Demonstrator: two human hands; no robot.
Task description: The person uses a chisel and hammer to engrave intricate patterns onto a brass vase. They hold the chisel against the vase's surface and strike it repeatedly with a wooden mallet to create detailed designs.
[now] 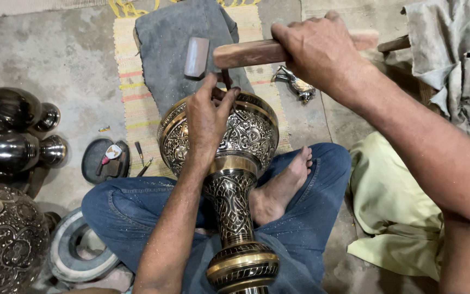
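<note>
The left hand [206, 117] covers part of the engraved brass vase [235, 179], and the thin tool it pinches is almost wholly hidden between its fingers. The vase's foot is cut off by the bottom edge. The right hand [316, 49] hides the middle of the wooden mallet [248, 53]. At the left edge, two dark polished vessels [12, 130] and an embossed pot [6, 239] are cropped. The small tools [141, 158] beside the dark dish [104, 160] are too small to tell

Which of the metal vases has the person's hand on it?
The engraved brass vase lying across the person's lap: the left hand rests on its bowl. The dark vases at left lie untouched.
</note>
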